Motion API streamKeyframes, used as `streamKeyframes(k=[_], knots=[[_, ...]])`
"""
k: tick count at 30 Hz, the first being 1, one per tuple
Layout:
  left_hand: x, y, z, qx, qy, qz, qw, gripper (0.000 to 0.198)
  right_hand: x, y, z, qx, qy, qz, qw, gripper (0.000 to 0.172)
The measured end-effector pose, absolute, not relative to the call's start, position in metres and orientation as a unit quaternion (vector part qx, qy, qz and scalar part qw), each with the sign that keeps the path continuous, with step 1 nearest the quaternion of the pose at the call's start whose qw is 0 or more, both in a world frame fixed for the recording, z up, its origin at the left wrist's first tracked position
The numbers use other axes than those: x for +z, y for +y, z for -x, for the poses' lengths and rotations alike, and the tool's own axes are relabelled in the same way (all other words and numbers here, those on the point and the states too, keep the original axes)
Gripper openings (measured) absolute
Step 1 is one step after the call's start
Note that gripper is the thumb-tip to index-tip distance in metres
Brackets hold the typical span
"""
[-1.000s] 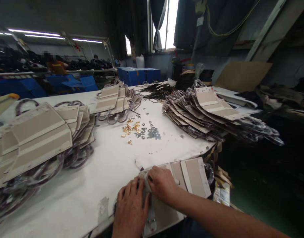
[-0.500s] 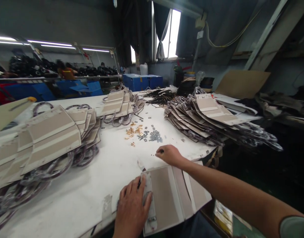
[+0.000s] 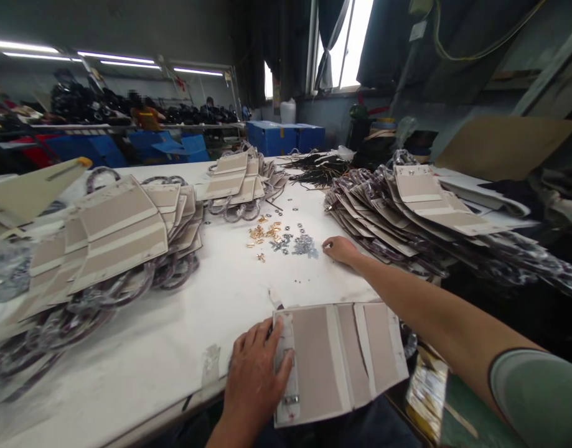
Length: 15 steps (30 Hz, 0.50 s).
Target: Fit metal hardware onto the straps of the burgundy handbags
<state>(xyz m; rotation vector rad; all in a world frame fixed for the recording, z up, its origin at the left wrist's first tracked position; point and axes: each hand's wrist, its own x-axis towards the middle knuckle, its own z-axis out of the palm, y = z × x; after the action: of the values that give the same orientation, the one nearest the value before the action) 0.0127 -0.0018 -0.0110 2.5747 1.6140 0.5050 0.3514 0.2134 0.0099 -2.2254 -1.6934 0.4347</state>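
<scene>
My left hand (image 3: 257, 367) lies over the left edge of a beige bag panel (image 3: 316, 361), fingers stretched out and thumb resting on its pale end strip. That panel has light bands across it and overhangs the table's near edge. Small metal fittings show on the strip beside my thumb. Farther forward, my right hand (image 3: 340, 250) has its fingers pinched together at the right side of a pile of small grey metal plates (image 3: 305, 245). What sits between those fingertips is too small to make out. Gold-coloured metal pieces (image 3: 262, 233) lie left of the grey pile.
Stacked beige panels with plastic-wrapped handles stand at left (image 3: 120, 233), with another stack (image 3: 229, 177) behind. A large stack (image 3: 379, 208) borders my right arm. Black straps (image 3: 314, 168) lie at the back of the white table (image 3: 173, 336). A person (image 3: 146, 117) is far off.
My right hand has moved forward and right, from the tiny bits on the table to the grey plates. My left hand stays on the panel. The camera view has shifted.
</scene>
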Motion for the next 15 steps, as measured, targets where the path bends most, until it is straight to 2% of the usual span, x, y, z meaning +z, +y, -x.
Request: streamKeyframes(k=[8,15], knots=[[-0.003,0.003,-0.016,0.190,0.546,-0.810,0.100,0.052,0.011,0.218,-0.350,0.153,-0.585,0.781,0.157,0.029],[-0.004,0.009,-0.016,0.213,0.557,-0.795,0.116,0.045,0.018,0.221,-0.341,0.165,-0.563,0.794,0.160,0.021]])
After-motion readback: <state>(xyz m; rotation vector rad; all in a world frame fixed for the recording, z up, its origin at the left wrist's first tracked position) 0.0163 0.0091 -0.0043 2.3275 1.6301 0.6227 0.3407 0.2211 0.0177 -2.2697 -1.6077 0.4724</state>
